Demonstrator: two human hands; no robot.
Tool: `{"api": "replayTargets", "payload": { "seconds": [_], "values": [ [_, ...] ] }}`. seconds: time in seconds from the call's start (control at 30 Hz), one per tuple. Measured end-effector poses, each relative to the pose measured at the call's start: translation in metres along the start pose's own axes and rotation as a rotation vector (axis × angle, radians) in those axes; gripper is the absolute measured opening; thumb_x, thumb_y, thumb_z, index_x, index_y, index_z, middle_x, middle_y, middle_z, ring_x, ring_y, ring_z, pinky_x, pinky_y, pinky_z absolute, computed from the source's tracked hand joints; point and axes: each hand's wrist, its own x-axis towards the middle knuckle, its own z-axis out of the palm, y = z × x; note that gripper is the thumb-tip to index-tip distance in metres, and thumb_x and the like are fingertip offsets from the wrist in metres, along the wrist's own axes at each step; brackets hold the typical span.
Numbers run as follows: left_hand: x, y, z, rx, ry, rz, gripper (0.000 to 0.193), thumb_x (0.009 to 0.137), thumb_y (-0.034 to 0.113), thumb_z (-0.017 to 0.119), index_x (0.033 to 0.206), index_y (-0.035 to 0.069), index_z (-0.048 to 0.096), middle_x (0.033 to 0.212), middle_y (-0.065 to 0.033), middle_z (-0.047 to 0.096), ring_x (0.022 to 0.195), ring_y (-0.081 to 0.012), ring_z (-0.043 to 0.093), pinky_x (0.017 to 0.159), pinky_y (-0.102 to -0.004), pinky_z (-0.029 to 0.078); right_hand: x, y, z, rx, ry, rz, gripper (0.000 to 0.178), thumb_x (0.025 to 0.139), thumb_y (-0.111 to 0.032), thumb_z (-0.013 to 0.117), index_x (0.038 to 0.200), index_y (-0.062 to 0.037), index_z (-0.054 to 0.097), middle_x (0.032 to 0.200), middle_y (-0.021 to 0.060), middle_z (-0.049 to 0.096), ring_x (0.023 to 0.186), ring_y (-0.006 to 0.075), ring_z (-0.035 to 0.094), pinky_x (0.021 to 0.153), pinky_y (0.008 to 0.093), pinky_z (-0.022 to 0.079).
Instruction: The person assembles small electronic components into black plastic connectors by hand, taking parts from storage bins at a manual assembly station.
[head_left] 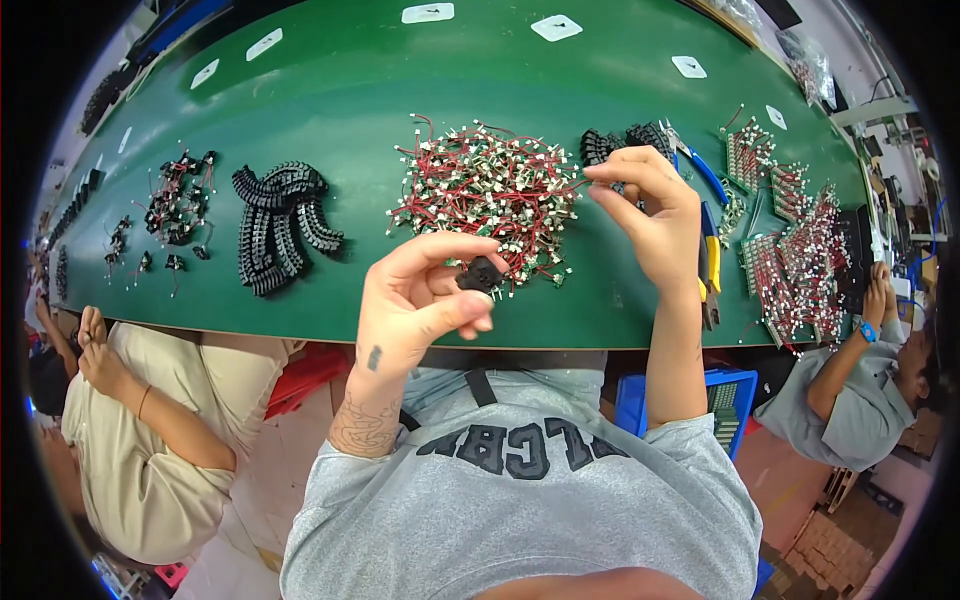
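Between the thumb and fingers of my left hand (pixel 415 290) is a small black plastic part (pixel 480 274), held up over the near side of the table. Behind it lies a big heap of short red wires with white connectors (pixel 485 190). My right hand (pixel 650 205) is raised at the heap's right edge, its thumb and forefinger pinched together. A thin dark red wire (pixel 578 185) runs from those fingertips toward the heap; its far end is lost among the other wires.
Rows of black parts (pixel 275 225) lie left on the green table (pixel 330 100), with wired pieces (pixel 178 205) beyond. Blue-handled pliers (pixel 705 175), yellow-handled cutters (pixel 711 255) and wired boards (pixel 790 270) lie right. A blue crate (pixel 630 400) stands below. People sit on both sides.
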Motion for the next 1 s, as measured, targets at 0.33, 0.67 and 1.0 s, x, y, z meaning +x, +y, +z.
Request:
{"api": "replayTargets", "payload": {
  "seconds": [0.33,0.67,1.0],
  "values": [
    [0.012,-0.007,0.025,-0.152,0.104,-0.139,0.040,0.082,-0.005,0.061,0.122,-0.004,0.053,0.119,-0.0174,0.058,0.085,-0.0256,0.069,0.071,-0.0264,0.058,-0.010,-0.006,-0.002,0.583,0.055,0.293,0.022,0.075,0.008,0.068,0.095,-0.0020,0.068,0.091,0.0071,0.062,0.079,0.0139,0.056,0.067,0.0217,0.045],
    [0.010,-0.024,0.030,-0.113,0.048,-0.056,0.041,0.084,-0.002,0.061,0.123,-0.003,0.051,0.115,-0.0173,0.059,0.091,-0.0253,0.067,0.076,-0.0285,0.057,-0.046,0.017,0.021,0.828,0.032,0.048,0.020,0.081,0.005,0.062,0.100,-0.0007,0.062,0.099,0.0169,0.064,0.088,0.0244,0.064,0.078,0.0277,0.050],
    [0.006,-0.034,0.029,-0.183,0.019,-0.050,0.042,0.082,-0.007,0.063,0.122,-0.003,0.052,0.108,-0.0155,0.061,0.094,-0.0212,0.065,0.081,-0.0271,0.055,-0.062,-0.034,0.033,0.772,0.120,0.393,0.014,0.082,0.007,0.061,0.094,0.0033,0.066,0.101,0.0181,0.066,0.088,0.0234,0.064,0.081,0.0301,0.052]
  ]
}}
